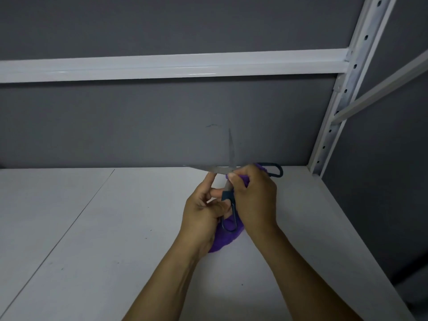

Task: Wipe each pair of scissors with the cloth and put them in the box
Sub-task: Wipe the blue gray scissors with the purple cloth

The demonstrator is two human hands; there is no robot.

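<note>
White worktop: opened scissors are gripped by the left hand, cloth pinched against them by the right hand. Wiping's probably underway; the box isn't seen, so it'd have to be found next.

A white shelf board of a metal rack fills the lower half of the scene, matte and lightly scuffed. 1 thin seam crosses it from the back edge at 11 o'clock down to the near edge at 7 o'clock. Small dark specks dot the surface at 9 o'clock and 5 o'clock of the purple cloth, whose lower end hangs at the board's middle; whether it touches cannot be told. A perforated white upright rises from the 2 o'clock corner.
</note>
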